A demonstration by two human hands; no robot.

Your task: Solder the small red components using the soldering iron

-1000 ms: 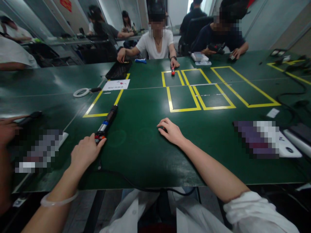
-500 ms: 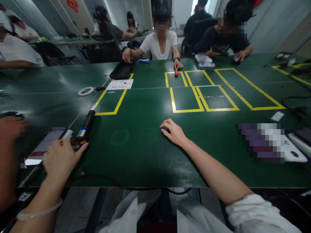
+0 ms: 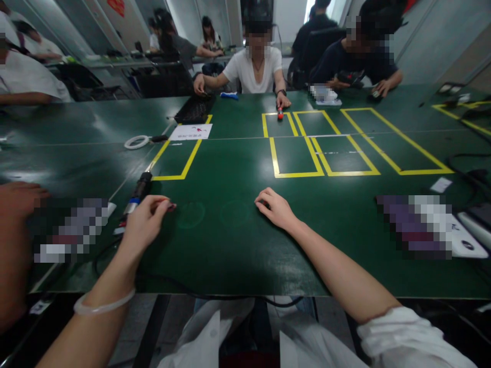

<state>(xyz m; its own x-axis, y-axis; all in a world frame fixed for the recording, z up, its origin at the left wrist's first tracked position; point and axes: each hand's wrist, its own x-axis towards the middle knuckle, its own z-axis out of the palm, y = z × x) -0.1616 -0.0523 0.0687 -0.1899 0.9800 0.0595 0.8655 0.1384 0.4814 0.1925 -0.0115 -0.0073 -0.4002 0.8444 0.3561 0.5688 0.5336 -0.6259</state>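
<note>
My left hand (image 3: 148, 220) is raised over the left side of the green table (image 3: 215, 250), thumb and fingers pinched together. A tiny reddish thing shows at its fingertips, too small to name. Partly hidden behind that hand lies a black electric screwdriver (image 3: 143, 181) with a blue band, its tip pointing away from me. My right hand (image 3: 276, 208) rests on the table, fingers loosely curled in toward the thumb, nothing visible in them. Two faint round marks lie on the tabletop between my hands.
Yellow tape outlines (image 3: 299, 175) mark the table's far half. A white card (image 3: 191, 132), a black tray (image 3: 194, 110) and a white cable coil (image 3: 137, 142) lie far left. Phones (image 3: 466, 237) sit at right. A person's arm (image 3: 15, 230) is close at left; others sit opposite.
My left hand has moved right and away from the screwdriver's near end, and its fingers have closed into a pinch. My right hand has barely moved.
</note>
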